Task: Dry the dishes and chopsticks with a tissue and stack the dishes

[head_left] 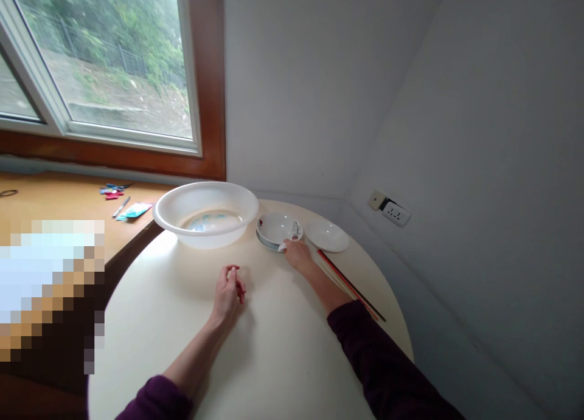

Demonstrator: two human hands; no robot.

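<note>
My right hand (297, 255) is closed at the front edge of a white bowl (279, 228) with dark plant-like and red decoration. A small white piece (282, 247) shows at its fingertips; its kind is unclear. Beneath the bowl shows the rim of another dish (266, 243). To the right of these sits a shallow white plate (326, 234). Several long, thin chopsticks (349, 282), dark, red and pale, lie beside my right forearm. My left hand (229, 290) hovers over or rests on the round table (274, 347), fingers loosely curled and apart, holding nothing.
A large translucent white basin (206, 210) with some water-like shine and bluish patches inside stands at the back left. On the wooden desk (59, 195) lie scissors (119, 188), a pen (121, 206) and a blue packet (137, 210). A wall socket (396, 213) is at right.
</note>
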